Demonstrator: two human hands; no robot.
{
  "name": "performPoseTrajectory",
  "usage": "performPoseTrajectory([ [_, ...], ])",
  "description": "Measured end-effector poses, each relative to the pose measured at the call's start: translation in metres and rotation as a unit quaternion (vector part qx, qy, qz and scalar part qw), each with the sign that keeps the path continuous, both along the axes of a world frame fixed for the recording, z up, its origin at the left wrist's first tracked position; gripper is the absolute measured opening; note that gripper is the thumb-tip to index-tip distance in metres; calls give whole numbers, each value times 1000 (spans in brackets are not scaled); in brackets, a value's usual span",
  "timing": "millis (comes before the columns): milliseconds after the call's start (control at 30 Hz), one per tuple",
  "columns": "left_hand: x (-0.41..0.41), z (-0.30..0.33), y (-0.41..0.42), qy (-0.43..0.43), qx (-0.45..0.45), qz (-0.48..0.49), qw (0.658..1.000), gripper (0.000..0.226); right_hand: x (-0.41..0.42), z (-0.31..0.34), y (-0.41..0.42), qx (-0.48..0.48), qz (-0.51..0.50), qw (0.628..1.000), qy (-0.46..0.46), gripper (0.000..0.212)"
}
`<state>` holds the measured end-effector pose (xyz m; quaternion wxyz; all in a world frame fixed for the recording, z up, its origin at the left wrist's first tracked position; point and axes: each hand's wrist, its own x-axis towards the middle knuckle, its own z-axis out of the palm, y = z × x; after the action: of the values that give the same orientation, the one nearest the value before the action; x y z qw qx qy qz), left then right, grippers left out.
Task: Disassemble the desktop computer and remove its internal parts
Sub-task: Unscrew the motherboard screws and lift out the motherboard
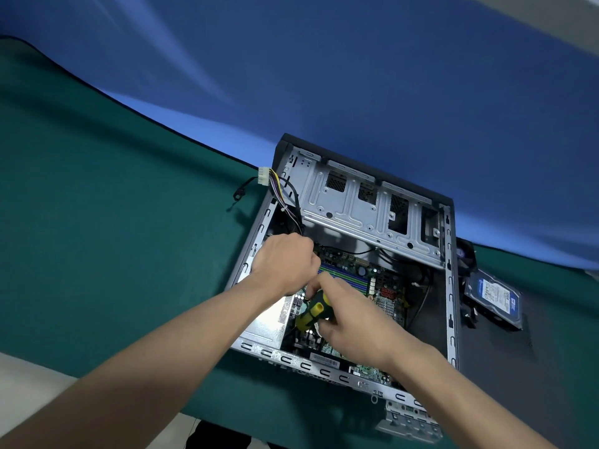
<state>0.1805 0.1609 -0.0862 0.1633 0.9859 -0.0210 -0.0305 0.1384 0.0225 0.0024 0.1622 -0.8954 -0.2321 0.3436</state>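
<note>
Yellow-black ribbed screwdriver (pixel 312 311) above green motherboard (pixel 372 280)

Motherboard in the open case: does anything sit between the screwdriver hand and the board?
Nothing visible: the right hand holds the yellow-and-black screwdriver directly over the green motherboard; the left hand is beside it, inside the grey metal case.

Green-covered table (pixel 97 189) before blue backdrop (pixel 356 76)

Desktop computer case (pixel 449 286) on its side, open; motherboard (pixel 366 280) exposed inside; drive cage (pixel 359 205) empty.
</note>
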Motion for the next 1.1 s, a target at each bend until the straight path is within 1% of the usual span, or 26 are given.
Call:
performPoseTrajectory([
  [67,0,0,-1,-3,1,-1,1000,27,0,0,0,-15,-5,999,-50,20],
  [133,0,-1,-1,-5,-1,-1,1000,29,2,-2,1,-35,-11,995,-92,27],
  [200,0,-2,-1,-5,-2,-2,1000,29,4,-6,0,1,-46,998,-49,15],
  [233,0,-2,-1,-5,-3,-2,1000,29,3,-6,0,12,-58,998,-24,15],
  [267,1,-2,-1,-5,-3,-2,1000,30,2,-7,0,15,-60,998,-18,18],
  [367,1,-3,0,-5,0,-4,1000,30,0,-9,-3,-11,-65,996,-53,21],
  [400,0,-4,0,-6,0,-4,1000,30,1,-10,-4,9,-76,996,-40,17],
  [433,1,-4,0,-7,0,-4,1000,30,3,-11,-6,21,-73,997,-22,9],
  [467,1,-4,0,-8,0,-4,1000,29,4,-11,-7,34,-68,997,-11,11],
  [500,1,-4,-1,-10,0,-3,1000,28,5,-10,-7,33,-58,998,-5,19],
  [533,1,-4,-1,-11,1,-3,1000,28,7,-10,-8,40,-57,998,-8,21],
  [600,1,-4,0,-11,2,-4,1000,28,7,-8,-7,43,-69,996,-38,7],
  [667,1,-5,-1,-10,2,-5,1000,29,6,-9,-5,45,-65,994,-71,13],
  [700,1,-5,-1,-7,1,-5,1000,30,5,-10,-5,36,-52,995,-75,9],
  [733,1,-5,-1,-5,0,-4,1000,30,4,-10,-3,37,-43,995,-78,10],
  [767,1,-4,-1,-5,-1,-2,1000,30,2,-10,-2,31,-42,996,-71,17],
  [800,1,-4,0,-4,0,-1,1000,29,2,-11,-2,30,-48,996,-73,21],
  [867,1,-4,0,-4,1,-2,1000,27,2,-11,-1,12,-63,993,-95,22],
  [933,1,-3,-1,-6,1,-2,1000,27,4,-13,-2,13,-67,993,-93,17],
  [1000,0,-2,-1,-6,0,-1,1000,27,4,-11,-2,12,-53,996,-70,22],
  [1100,0,-2,0,-3,3,-2,1000,29,4,-11,-1,7,-58,995,-85,13],
])
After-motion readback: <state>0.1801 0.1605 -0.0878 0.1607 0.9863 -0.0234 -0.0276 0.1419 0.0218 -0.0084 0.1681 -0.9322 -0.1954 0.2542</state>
